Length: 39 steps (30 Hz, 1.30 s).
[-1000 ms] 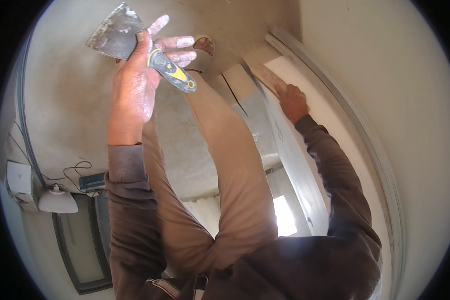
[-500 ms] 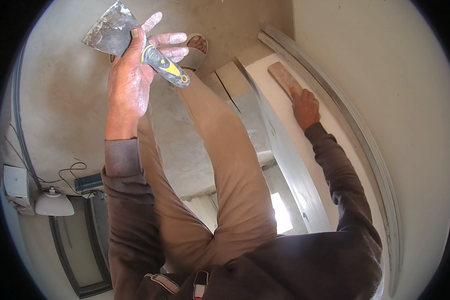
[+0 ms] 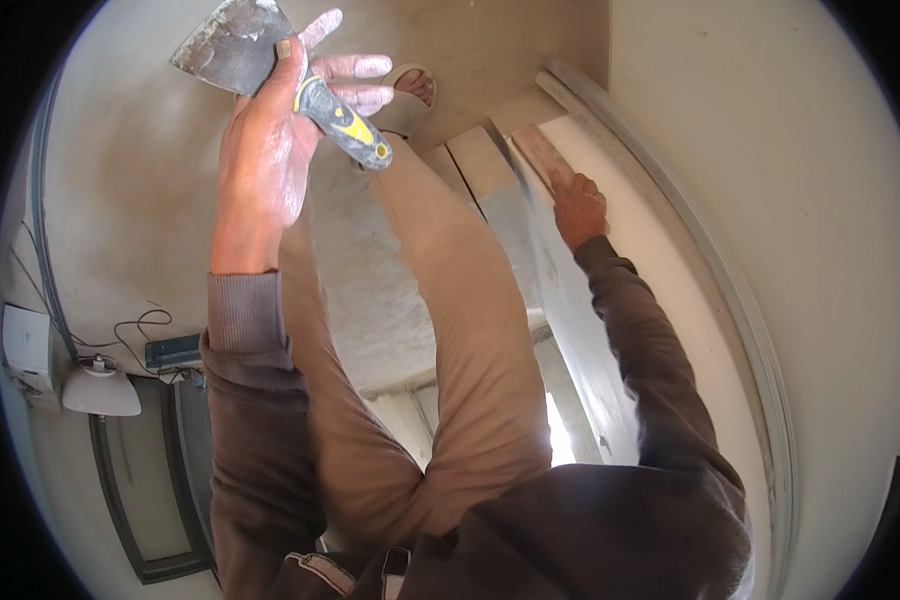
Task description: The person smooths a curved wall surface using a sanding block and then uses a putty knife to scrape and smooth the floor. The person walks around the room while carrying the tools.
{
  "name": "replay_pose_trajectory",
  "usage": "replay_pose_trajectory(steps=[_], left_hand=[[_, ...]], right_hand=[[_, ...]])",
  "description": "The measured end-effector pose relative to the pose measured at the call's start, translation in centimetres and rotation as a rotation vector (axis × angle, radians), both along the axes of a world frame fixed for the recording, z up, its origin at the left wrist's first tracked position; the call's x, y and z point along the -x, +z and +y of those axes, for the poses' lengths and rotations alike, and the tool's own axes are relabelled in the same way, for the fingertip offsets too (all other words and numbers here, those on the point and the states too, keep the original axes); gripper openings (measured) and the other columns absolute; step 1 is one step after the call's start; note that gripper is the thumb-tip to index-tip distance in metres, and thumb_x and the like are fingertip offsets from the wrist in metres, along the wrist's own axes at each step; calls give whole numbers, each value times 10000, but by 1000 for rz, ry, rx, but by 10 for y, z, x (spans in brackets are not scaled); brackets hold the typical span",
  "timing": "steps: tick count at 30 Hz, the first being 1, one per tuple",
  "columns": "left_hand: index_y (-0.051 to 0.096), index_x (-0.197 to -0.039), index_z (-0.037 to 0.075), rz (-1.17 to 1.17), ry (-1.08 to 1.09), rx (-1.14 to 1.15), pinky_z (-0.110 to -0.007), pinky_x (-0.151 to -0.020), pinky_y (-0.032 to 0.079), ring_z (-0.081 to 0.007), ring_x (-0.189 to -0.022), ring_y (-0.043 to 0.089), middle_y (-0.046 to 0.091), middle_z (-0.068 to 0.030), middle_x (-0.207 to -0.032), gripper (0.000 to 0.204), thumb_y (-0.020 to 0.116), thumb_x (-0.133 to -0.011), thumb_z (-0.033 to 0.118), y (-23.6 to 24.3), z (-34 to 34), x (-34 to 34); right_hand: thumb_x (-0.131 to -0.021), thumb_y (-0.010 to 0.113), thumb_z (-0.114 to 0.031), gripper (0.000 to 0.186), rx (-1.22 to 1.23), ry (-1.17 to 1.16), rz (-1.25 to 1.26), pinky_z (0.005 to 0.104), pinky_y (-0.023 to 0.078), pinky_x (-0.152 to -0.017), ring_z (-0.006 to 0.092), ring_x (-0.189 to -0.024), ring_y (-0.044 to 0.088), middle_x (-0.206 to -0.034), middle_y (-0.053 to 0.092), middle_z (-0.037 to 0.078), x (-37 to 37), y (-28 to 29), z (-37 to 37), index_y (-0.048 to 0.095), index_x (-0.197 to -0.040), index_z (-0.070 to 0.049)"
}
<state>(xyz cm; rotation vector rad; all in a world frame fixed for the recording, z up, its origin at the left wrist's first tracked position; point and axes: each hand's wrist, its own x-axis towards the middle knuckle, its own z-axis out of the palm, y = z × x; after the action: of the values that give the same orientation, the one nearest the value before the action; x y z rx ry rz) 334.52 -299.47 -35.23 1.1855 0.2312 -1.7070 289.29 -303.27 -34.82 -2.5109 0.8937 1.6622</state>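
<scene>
My left hand (image 3: 260, 165), dusted with white powder, is raised at the upper left. Its thumb pins a putty knife (image 3: 345, 122) against the hand while several fingers stretch out past the handle. The knife has a wide, white-smeared metal blade and a grey and yellow handle. To the right, my right hand (image 3: 581, 210) grips a long, flat, brownish sanding block (image 3: 540, 158). The block lies by the left edge of a pale, smooth surface (image 3: 660, 240), and its underside is hidden.
A grey rail-like strip (image 3: 705, 230) runs along the right of the pale surface, beside a plain wall (image 3: 820, 220). My sandalled foot (image 3: 412, 90) shows at the top. Cables (image 3: 42, 200), a white lampshade-like piece (image 3: 102, 390) and a dark-framed panel (image 3: 150, 480) are at the left.
My right hand has slid the sanding block leftward over the pale surface to its left edge. My left hand keeps the putty knife in the same hold; the whole view has shifted slightly.
</scene>
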Motion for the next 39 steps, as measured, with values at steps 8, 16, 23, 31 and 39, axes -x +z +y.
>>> replay_pose_trajectory(steps=[8,16,23,31,39], left_hand=[[334,-1461,-84,-24,75,20,-429,-930,501,-337,-1004,669,646,-261,-1159,697,446,-1036,457,0,-1,-1],[348,-1450,-91,-48,56,-11,-429,-927,503,-331,-995,672,653,-254,-1150,704,443,-1034,468,-3,1,3],[350,-1446,-96,-44,56,3,-432,-958,485,-341,-1012,668,652,-260,-1156,708,452,-1031,468,-1,-4,3],[349,-1475,-35,-49,-2,-17,-427,-993,457,-302,-1070,636,627,-221,-1234,657,396,-1049,462,-6,-4,8],[336,-1486,-25,-60,-2,2,-429,-984,471,-303,-1084,629,623,-215,-1233,669,394,-1046,476,-5,-9,13]], right_hand=[[-862,561,-181,499,-84,29,-63,421,514,-685,297,-936,586,-985,555,129,-5,39,-28,528,-1360,-198],[-843,582,-181,534,-78,18,-113,415,517,-689,295,-947,582,-998,556,115,7,20,-29,522,-1372,-218],[-781,700,-201,715,-86,71,9,390,524,-705,259,-906,564,-970,509,93,11,116,-77,456,-1452,-241],[-797,702,-217,721,-125,58,0,393,526,-719,264,-946,558,-1006,512,99,3,150,-45,435,-1466,-232],[-817,681,-263,696,-40,71,103,389,491,-734,259,-951,552,-1006,516,98,15,162,-66,426,-1464,-227]])
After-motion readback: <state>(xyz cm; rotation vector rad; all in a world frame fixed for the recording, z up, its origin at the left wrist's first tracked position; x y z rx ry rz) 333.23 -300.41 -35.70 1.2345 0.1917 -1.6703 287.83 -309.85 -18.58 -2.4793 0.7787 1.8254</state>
